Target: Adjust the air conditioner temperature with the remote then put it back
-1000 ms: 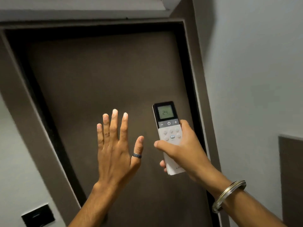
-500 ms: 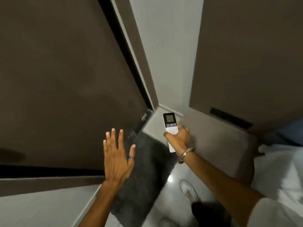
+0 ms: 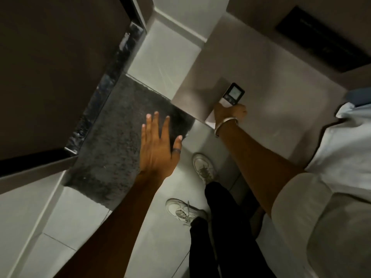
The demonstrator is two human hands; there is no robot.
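- A dark brown door (image 3: 52, 73) fills the upper left, with a black strip along its lower edge and a glossy dark threshold (image 3: 104, 87) running along its right side.
- A dark grey shaggy mat (image 3: 112, 141) lies on the pale tiled floor (image 3: 66, 227) just beside that threshold.
- The left hand (image 3: 157, 149) hangs over the near right corner of the mat, flat and fully spread, palm down, fingers (image 3: 155, 123) pointing away, with nothing in it. A dark ring (image 3: 176, 150) sits on the thumb.
- Below the hands, two white lace-up sneakers (image 3: 202, 167) stand on the tiles, with black trouser legs (image 3: 224, 227) above them.
- The right hand (image 3: 229, 113) is closed around the lower part of the white remote (image 3: 232, 96). A metal bangle (image 3: 225, 125) circles the wrist.
- The remote is held over the front left part of a beige tabletop (image 3: 281, 109). Its dark upper end with the lit screen points away and slightly right. Whether it touches the surface I cannot tell; the digits on the screen are too blurred to read.
- A dark rectangular panel (image 3: 325, 43) lies at the upper right.
- White fabric, a short sleeve (image 3: 305, 207) and bedding or clothing (image 3: 347, 153), fills the right edge.
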